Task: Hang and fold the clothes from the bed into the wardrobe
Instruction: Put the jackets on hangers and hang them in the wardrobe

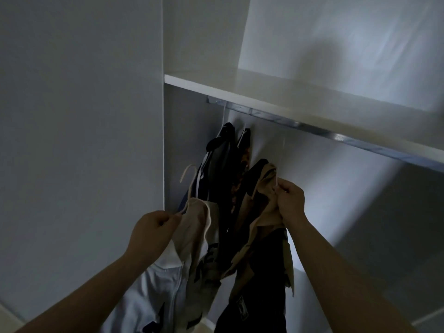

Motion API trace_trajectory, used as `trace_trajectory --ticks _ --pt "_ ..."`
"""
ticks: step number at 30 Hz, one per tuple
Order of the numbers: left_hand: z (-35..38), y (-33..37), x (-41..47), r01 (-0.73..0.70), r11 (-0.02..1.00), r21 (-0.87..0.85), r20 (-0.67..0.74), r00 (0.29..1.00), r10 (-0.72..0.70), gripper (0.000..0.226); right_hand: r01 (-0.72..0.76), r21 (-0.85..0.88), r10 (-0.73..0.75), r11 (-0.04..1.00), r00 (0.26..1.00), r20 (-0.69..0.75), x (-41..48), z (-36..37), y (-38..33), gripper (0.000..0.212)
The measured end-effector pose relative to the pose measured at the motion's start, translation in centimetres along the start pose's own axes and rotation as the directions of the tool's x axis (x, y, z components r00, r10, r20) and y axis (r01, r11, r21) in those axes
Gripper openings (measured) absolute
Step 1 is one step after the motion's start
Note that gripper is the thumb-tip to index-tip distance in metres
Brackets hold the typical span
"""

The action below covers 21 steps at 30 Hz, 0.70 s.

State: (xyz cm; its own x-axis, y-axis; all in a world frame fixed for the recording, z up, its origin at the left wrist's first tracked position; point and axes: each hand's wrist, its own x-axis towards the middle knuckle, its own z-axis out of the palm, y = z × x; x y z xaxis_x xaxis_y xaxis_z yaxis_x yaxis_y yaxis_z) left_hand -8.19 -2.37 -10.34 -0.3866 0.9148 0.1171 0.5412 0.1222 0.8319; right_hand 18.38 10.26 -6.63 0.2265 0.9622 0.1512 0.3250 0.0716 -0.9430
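wardrobe rail (312,129) overhead; left hand (153,229) pinches cream top's (192,224) hanger (189,179), right hand (290,200) pinches tan shirt (262,200); hanging step, likely lift hook onto rail's left end.

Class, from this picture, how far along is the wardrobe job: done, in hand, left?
Done: two dark garments hang on the rail. In hand: the left hand holds a cream top by its hanger; the right hand grips a tan-and-black shirt. Left: hooking both on the rail; the bed is unseen.
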Motion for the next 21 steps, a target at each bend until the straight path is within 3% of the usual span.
trace_trajectory --ticks 21 --pt "9.4 0.5 7.3 -0.002 0.999 0.050 -0.129 0.992 0.008 0.040 0.146 0.242 -0.151 0.959 0.989 0.002 15.0 4.6 5.2 0.028"
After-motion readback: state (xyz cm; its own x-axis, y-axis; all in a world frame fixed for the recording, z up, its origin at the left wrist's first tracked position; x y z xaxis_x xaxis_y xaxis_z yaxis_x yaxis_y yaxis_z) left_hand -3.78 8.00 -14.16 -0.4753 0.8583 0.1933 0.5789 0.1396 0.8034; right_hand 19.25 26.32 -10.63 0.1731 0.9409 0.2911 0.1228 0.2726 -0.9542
